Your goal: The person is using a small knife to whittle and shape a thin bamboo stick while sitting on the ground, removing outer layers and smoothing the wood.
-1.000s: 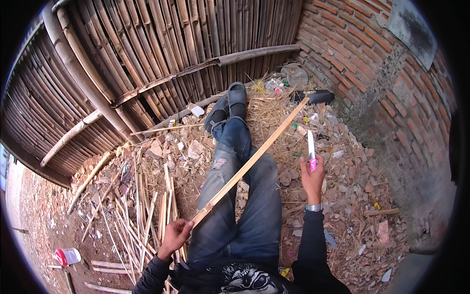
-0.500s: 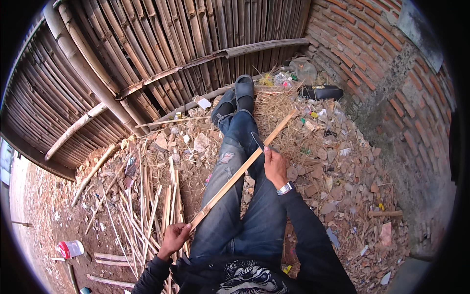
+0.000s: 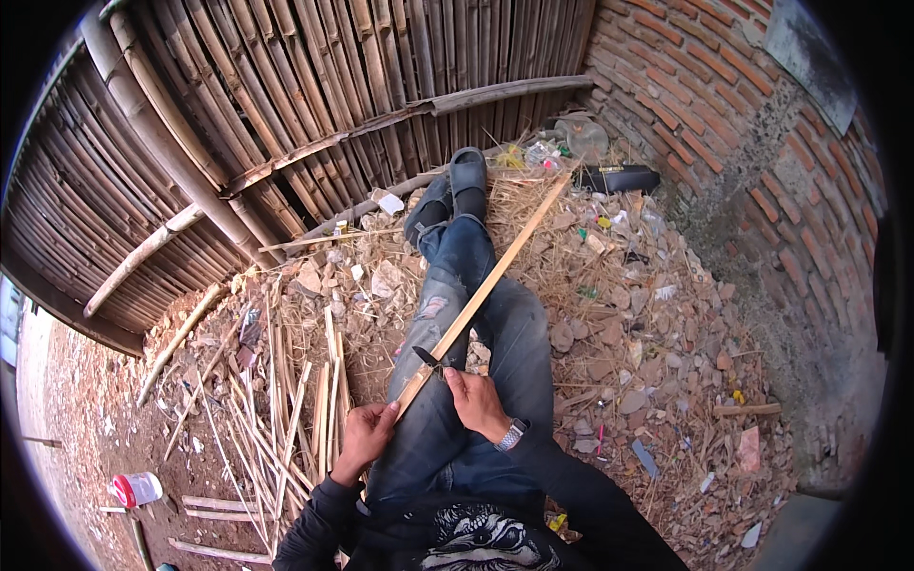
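Note:
A long pale bamboo strip (image 3: 505, 260) slants across my jeans, from my lap out past my shoes. Its near end is gripped by my left hand (image 3: 367, 434), thumb on top. My right hand (image 3: 476, 402) is closed round a dark-bladed knife (image 3: 427, 358); most of the handle is hidden by the fingers. The blade lies across the strip a short way beyond my left hand. I cannot tell whether its edge is cutting in.
Several split bamboo strips (image 3: 328, 400) lie on the ground at my left. A red-lidded clear tub (image 3: 139, 489) is further left. Stony rubble (image 3: 619, 381) covers the right side. A bamboo wall (image 3: 381, 57) stands ahead, a brick wall (image 3: 695, 95) at the right.
My right hand has drawn the knife back along the strip toward my left hand. The strip's far end now reaches further out, and my left hand has shifted slightly right and up.

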Demonstrator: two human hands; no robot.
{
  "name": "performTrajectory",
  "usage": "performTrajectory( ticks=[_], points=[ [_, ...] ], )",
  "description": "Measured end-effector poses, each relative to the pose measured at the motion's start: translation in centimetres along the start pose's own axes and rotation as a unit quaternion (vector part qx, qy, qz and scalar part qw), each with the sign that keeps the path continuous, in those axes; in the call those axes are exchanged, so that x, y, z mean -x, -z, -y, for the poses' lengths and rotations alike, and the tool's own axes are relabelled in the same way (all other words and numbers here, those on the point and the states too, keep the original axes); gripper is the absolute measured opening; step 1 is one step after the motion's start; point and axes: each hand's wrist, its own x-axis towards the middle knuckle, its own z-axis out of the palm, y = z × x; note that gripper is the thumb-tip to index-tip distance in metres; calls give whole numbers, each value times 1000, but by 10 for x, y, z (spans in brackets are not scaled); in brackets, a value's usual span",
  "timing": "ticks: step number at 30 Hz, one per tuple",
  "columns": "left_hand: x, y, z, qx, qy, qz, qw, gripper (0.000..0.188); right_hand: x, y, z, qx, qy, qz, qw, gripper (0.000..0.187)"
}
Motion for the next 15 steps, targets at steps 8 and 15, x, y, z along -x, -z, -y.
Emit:
performTrajectory(
  ticks=[8, 15],
  points=[
    [4, 12, 1, 93, 21, 27, 995, 47, -12, 45, -20, -201, -171, 76, 961, 62],
    [76, 67, 69, -90, -68, -101, 988, 34, -82, 80, -32, 143, -62, -82, 984, 55]
  ],
)
